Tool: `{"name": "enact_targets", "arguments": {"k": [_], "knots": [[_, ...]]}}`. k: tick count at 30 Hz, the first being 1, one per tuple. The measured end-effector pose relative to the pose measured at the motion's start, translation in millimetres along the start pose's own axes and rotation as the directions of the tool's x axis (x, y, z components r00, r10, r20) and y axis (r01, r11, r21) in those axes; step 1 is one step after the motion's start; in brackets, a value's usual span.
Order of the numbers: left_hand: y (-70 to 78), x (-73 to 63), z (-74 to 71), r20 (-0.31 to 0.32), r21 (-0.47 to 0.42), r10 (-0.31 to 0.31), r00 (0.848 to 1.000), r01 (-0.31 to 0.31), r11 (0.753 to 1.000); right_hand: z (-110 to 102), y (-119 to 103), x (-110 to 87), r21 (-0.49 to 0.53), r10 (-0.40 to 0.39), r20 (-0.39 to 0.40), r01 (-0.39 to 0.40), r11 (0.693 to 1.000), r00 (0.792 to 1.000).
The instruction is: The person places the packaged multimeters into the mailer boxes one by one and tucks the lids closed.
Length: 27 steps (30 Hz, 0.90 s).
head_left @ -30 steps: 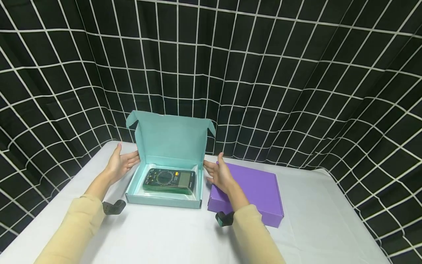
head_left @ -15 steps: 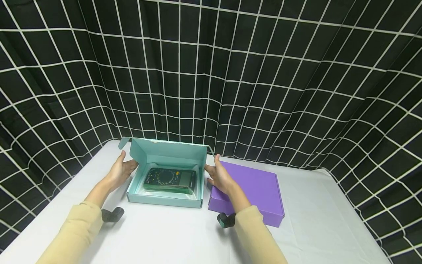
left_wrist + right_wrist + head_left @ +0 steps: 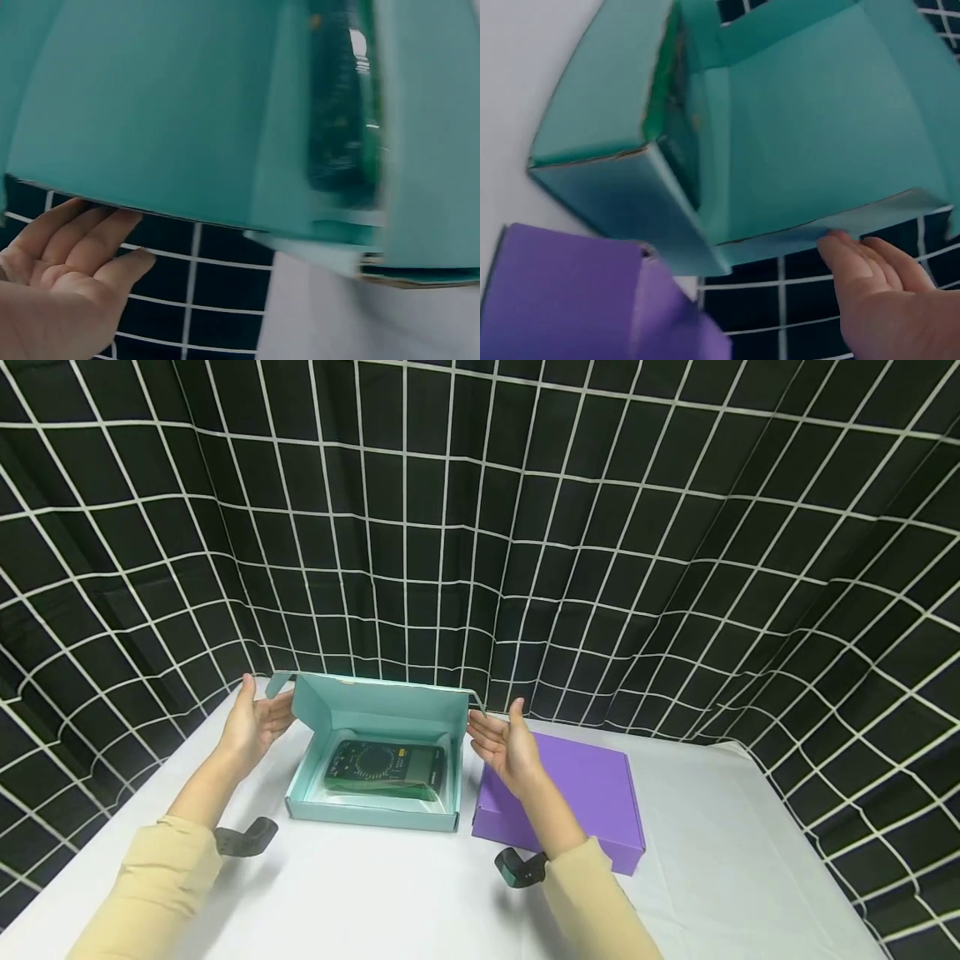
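Observation:
A teal cardboard box (image 3: pixel 375 820) stands on the table with its lid (image 3: pixel 382 697) tilted forward over the tray. Inside lies a dark green multimeter (image 3: pixel 386 767) in a clear plastic bag (image 3: pixel 442 802). My left hand (image 3: pixel 251 727) is at the lid's left side, fingers extended; in the left wrist view its fingertips (image 3: pixel 127 219) reach behind the lid's edge. On the other side, my right hand (image 3: pixel 513 756) has its palm towards the box and fingers extended. Its fingertips (image 3: pixel 836 240) are right at the lid's side flap (image 3: pixel 855 217) in the right wrist view.
A closed purple box (image 3: pixel 585 785) stands close to the right of the teal box, partly behind my right forearm. White cloth (image 3: pixel 720 860) covers the table. A black curtain with a white grid (image 3: pixel 600 527) hangs behind and at both sides.
The lid has swung from upright to tilted forward over the multimeter. Over the last half second my left hand has shifted left and my right hand slightly right. Both boxes stay in place.

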State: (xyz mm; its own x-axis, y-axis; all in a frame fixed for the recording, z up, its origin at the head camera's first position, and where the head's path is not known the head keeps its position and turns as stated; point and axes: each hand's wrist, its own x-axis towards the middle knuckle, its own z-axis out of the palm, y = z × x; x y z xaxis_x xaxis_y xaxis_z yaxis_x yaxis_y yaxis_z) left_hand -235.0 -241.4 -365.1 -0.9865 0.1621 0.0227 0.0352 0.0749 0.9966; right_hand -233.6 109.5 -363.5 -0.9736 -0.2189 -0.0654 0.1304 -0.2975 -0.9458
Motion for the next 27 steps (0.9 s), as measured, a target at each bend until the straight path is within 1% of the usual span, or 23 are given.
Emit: {"name": "enact_targets", "arguments": {"k": [2,4,7,9,11,17,23,27], "knots": [[4.2,-0.9,-3.1,0.016,-0.010,-0.008,1.000,0.008,1.000,3.1,-2.6,-2.4,-0.045,-0.012,-0.003,0.012,0.999,1.000],[5.7,-1.3,-5.7,0.039,-0.004,-0.023,0.999,0.024,1.000,5.6,-3.6,-4.7,-0.112,-0.017,0.009,0.018,0.994,1.000],[4.8,-1.6,-8.1,0.073,0.003,-0.043,0.996,0.043,0.999,7.8,-2.6,-8.4,-0.200,-0.022,0.040,0.029,0.979,0.999],[2.9,-2.1,-9.1,0.086,-0.002,-0.048,0.995,0.048,0.999,8.5,-1.1,-11.1,-0.229,-0.020,0.053,0.032,0.973,0.998],[0.4,-3.4,-10.0,0.090,-0.005,-0.046,0.995,0.047,0.999,8.5,0.8,-13.5,-0.239,-0.025,0.061,0.039,0.970,0.998],[-8.5,-10.5,-13.4,0.096,0.042,-0.062,0.993,0.059,0.997,5.7,8.5,-18.7,-0.236,-0.024,0.076,0.041,0.971,0.997],[-16.4,-16.4,-13.6,0.092,0.022,-0.088,0.992,0.086,0.996,2.5,16.6,-24.7,-0.213,-0.009,0.054,0.020,0.977,0.998],[-19.7,-19.9,-12.6,0.092,-0.003,-0.100,0.991,0.101,0.995,-1.4,21.3,-26.1,-0.217,-0.009,0.058,0.021,0.976,0.998]]}}
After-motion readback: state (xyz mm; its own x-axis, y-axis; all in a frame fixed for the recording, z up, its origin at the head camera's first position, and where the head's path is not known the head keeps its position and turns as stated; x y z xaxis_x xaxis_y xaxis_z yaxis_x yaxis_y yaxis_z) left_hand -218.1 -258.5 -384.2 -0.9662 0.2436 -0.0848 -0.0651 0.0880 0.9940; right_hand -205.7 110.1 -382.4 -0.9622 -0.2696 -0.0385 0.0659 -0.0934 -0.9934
